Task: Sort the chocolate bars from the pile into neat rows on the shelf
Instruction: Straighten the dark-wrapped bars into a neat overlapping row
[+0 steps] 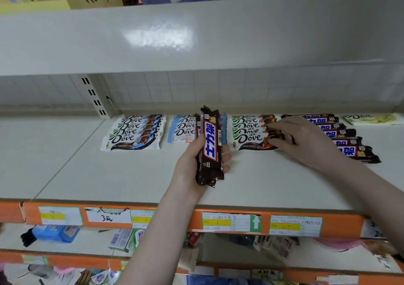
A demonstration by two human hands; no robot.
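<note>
Left hand: the left hand [196, 160] grips a small stack of dark brown, glossy-wrapped bars with blue-and-white lettering [210, 147], held upright above the pale grey metal shelf board [109, 171]; thumb on the near side, fingertips showing past the far edge.
Right hand: the right hand [306, 140] lies flat with fingers straight, holding nothing, fingertips touching the near end of the orange-trimmed Dove row [254, 132].
Held stack count: at least two bars, likely three; the edges overlap, so I cannot tell exactly.
Row beyond the right hand: the dark brown bar row [341, 137], about six visible, partly hidden by the wrist.
Rows beyond the left hand: the blue-trimmed Dove row [135, 131], about five; the pale blue Dove row [182, 129], about three or four, partly hidden by the held stack.
Far right: one pale green Dove bar [371, 118].
Risk, slipping: the slick wrappers could slide out of the left grip if it loosens.
Risk, knocking: the right wrist rests over the dark brown row; drawing it back carelessly could drag those bars askew.
Risk, nudging: a hard push on the orange-trimmed row could fan it sideways.
</note>
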